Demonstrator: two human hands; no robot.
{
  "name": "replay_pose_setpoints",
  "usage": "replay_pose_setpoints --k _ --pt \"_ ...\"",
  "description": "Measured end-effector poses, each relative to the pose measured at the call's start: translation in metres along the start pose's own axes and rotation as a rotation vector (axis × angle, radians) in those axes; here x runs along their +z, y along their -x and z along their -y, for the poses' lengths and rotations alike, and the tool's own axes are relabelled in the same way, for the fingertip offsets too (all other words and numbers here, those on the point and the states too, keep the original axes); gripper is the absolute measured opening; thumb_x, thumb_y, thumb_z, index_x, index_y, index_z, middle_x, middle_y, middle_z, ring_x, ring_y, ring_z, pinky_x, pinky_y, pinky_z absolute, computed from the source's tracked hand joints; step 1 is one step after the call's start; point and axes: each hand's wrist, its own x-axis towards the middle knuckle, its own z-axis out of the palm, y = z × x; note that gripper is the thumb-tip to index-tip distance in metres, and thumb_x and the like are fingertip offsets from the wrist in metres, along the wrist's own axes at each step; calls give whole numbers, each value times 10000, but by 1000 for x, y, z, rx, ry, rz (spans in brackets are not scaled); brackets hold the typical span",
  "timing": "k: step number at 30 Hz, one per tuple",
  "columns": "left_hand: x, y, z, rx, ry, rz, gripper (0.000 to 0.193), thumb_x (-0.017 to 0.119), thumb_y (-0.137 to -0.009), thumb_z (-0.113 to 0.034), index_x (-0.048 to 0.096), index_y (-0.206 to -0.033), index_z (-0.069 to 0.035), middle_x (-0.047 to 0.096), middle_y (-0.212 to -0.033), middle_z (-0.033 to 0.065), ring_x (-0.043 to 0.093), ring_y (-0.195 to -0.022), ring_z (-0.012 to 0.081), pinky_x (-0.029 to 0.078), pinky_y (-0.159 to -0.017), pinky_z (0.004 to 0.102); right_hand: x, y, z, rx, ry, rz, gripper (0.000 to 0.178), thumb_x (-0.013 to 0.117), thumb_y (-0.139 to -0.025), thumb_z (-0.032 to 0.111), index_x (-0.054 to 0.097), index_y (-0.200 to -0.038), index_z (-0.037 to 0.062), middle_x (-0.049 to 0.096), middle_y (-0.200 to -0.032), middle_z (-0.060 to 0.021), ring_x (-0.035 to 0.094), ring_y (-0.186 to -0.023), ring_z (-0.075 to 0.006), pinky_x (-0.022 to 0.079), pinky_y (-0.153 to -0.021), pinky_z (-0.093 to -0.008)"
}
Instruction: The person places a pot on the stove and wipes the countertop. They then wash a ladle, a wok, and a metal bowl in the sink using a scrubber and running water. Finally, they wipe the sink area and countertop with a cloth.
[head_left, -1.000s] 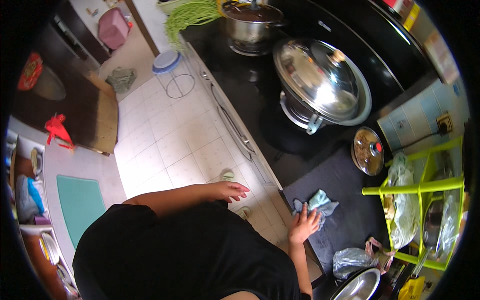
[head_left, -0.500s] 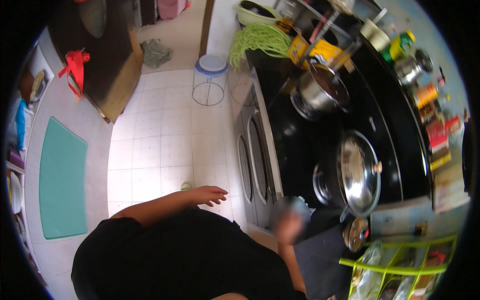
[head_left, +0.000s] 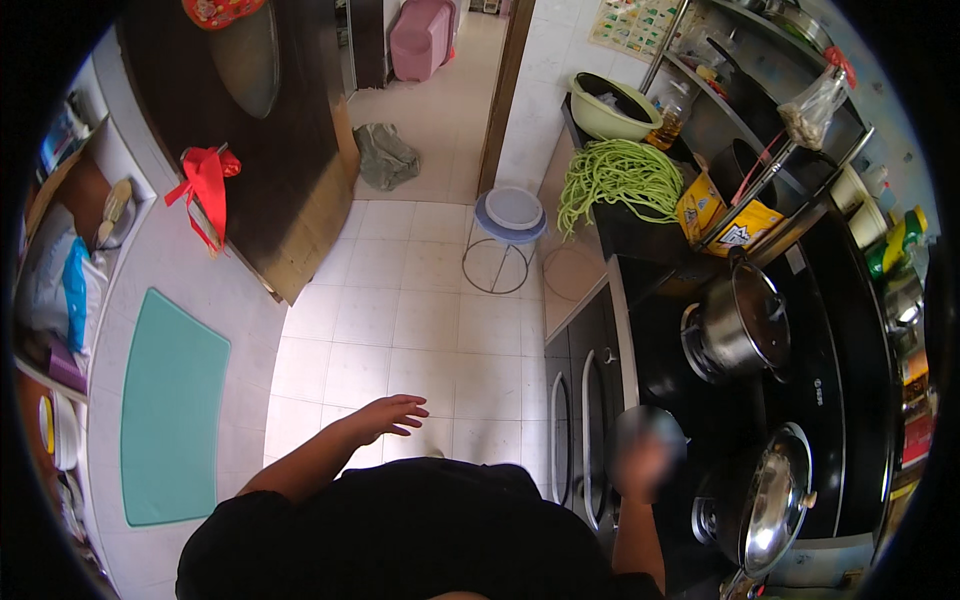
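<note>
Your view swung left since earlier frame. Your right hand (head_left: 645,462) blurred over black glossy stovetop (head_left: 850,350), grip unreadable; left hand (head_left: 392,413) open, fingers spread above white tiled floor (head_left: 420,320).

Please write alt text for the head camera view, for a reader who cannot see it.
Seen from above in a kitchen, the right hand is a moving blur above the black stove beside two steel pots; the left hand hangs open, empty, over the tiled floor.

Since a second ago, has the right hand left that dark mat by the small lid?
Yes. The right hand, blurred, now sits over the black cooktop between the steel pot and the domed lid.
</note>
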Motion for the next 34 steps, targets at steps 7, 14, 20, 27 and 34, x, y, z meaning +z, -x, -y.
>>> replay_pose_setpoints --k 7,14,20,27,34 --pt "1 -95 -59 -92 -50 179 488 412 -926 -318 345 -1294 -4 475 -1234 153 476 -1129 278 420 -914 388 -38 -67 91 -158 -149 -169 247 442 -903 254 524 -1022 54 542 -905 -79 521 -802 -189 438 -738 -298" --pt "-5 -201 -187 -70 -121 157 474 430 -925 -295 350 -1294 -8 487 -1220 144 504 -1076 243 432 -880 361 18 -173 147 -197 65 152 586 613 -729 100 429 -1282 156 354 -1356 -105 303 -1254 -279 272 -997 -427" --pt "-20 -288 -290 61 -228 123 465 425 -925 -305 371 -1283 -12 492 -1217 146 498 -1084 249 429 -880 362 -4 -305 237 -370 -321 1 505 582 -603 -21 593 -1073 162 517 -1143 -141 488 -1051 -308 400 -871 -401" --pt "-44 -374 -341 -42 -164 267 421 418 -929 -240 373 -1283 -16 501 -1207 132 518 -1052 235 437 -866 338 -68 -406 264 -302 13 -332 522 601 -622 13 560 -1120 167 449 -1232 -93 393 -1162 -309 312 -945 -463" --pt "-113 -483 -434 -3 -195 344 430 456 -909 -272 403 -1277 -55 492 -1237 104 505 -1086 225 416 -881 326 -3 -431 247 39 27 -181 429 691 -688 229 595 -1103 173 279 -1404 -113 219 -1301 -350 137 -1040 -553"
